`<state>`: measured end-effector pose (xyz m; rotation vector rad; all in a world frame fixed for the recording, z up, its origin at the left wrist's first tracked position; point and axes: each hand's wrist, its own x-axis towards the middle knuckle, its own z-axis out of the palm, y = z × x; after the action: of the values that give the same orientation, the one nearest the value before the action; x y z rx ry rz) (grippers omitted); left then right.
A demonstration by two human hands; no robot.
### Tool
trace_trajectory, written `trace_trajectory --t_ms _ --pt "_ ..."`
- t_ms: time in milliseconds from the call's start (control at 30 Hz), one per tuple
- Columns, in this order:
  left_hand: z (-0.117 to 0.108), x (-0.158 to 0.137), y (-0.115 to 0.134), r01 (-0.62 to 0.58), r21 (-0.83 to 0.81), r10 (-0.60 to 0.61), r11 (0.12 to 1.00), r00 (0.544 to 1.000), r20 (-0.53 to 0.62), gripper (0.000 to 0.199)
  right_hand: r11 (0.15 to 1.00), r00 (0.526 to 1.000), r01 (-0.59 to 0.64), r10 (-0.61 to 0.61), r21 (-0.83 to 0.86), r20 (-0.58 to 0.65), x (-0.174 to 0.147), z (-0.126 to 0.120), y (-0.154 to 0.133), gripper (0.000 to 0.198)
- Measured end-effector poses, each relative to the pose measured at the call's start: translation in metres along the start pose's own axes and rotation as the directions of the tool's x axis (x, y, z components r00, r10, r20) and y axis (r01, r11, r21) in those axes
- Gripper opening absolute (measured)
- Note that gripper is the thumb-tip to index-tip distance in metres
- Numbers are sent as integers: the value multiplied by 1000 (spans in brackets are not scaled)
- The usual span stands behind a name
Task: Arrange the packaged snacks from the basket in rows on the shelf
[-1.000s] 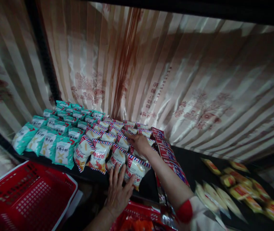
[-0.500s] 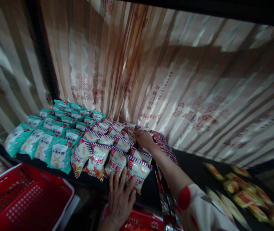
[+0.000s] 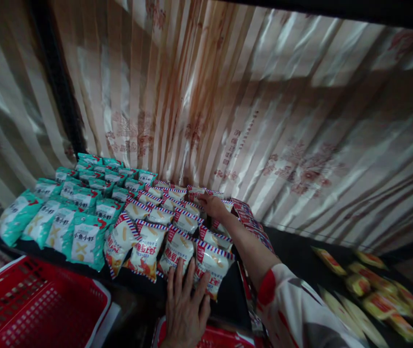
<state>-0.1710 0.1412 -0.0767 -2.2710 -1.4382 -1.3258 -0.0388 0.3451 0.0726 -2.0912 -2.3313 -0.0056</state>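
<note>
My left hand [image 3: 186, 304] lies with fingers stretched and slightly apart against the fronts of two white snack bags, one a white snack bag with blue-and-red striped edges [image 3: 212, 266]. My right hand [image 3: 213, 207] reaches over the rows to the back, its fingers closed at the edge of a rear snack bag [image 3: 195, 193]. Part of that grip is hidden by the hand itself. Several more striped bags stand upright in rows between the two hands. To their left stand rows of teal snack bags [image 3: 85, 241].
The bags stand on a black shelf [image 3: 228, 304] before a patterned curtain [image 3: 192, 96]. Red baskets [image 3: 47, 309] sit below its front edge. Dark red packs [image 3: 248, 217] border the rows on the right, with yellow packets [image 3: 376, 304] further right.
The view has shifted slightly, and the front bags appear lower and a little larger. Both hands keep nearly the same places against the bags.
</note>
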Motion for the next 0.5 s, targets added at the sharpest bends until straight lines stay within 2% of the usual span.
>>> trace_trajectory --t_ms 100,167,500 --pt "3 -1 0 3 3 -3 1000 1000 -24 54 987 994 -106 108 -124 10 6 -3 7 38" --pt "6 0 -1 8 -6 -9 1000 999 -52 52 973 989 -135 145 -186 42 10 -4 9 37" --pt "9 1 -1 12 -36 -16 999 992 -126 49 971 981 -122 150 -208 123 26 8 0 36"
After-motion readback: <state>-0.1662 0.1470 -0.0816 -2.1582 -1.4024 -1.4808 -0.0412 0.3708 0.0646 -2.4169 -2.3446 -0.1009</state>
